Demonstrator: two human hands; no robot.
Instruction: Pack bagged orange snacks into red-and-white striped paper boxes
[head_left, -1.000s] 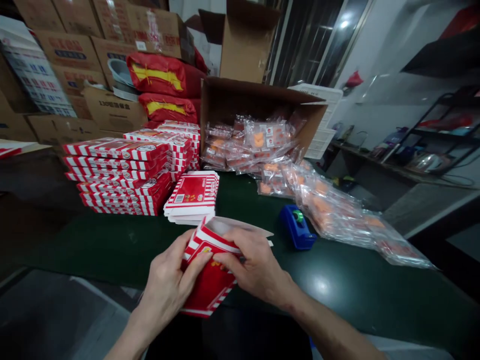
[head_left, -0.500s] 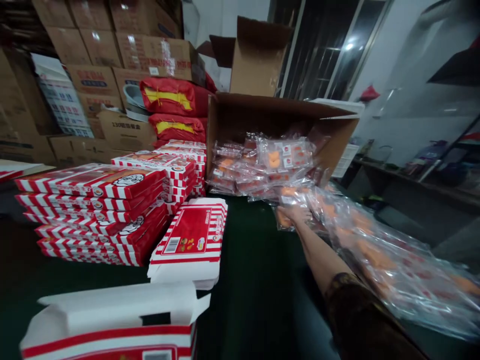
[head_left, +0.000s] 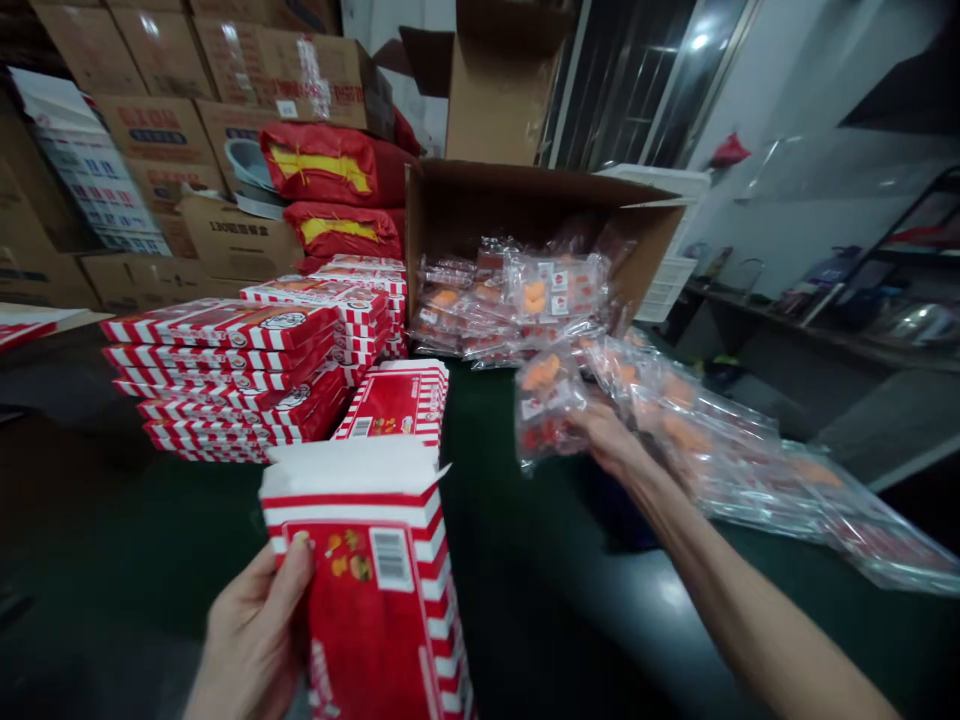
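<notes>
My left hand (head_left: 259, 620) grips a red and white striped carton (head_left: 360, 600) by its left side, thumb on the printed face. The carton's white end flap stands open at the top, facing away from me. Out to the right, my right hand (head_left: 604, 430) is closed on the edge of a clear plastic packet (head_left: 546, 400) with orange and red pieces inside. That packet is lifted off the table beside a long row of similar packets (head_left: 697, 430). Behind the carton lies a pile of flat striped cartons (head_left: 397, 395).
Filled striped boxes (head_left: 225, 370) are stacked at the left. A large cardboard box (head_left: 540, 175) on its side holds more packets (head_left: 555, 285). Red bundles (head_left: 337, 165) and brown cartons (head_left: 165, 130) stand behind. A shelf (head_left: 810, 325) runs along the right wall.
My right hand has lifted a packet and drawn it slightly left and toward me. My left hand has come into view, and the open carton has risen and turned more upright.
</notes>
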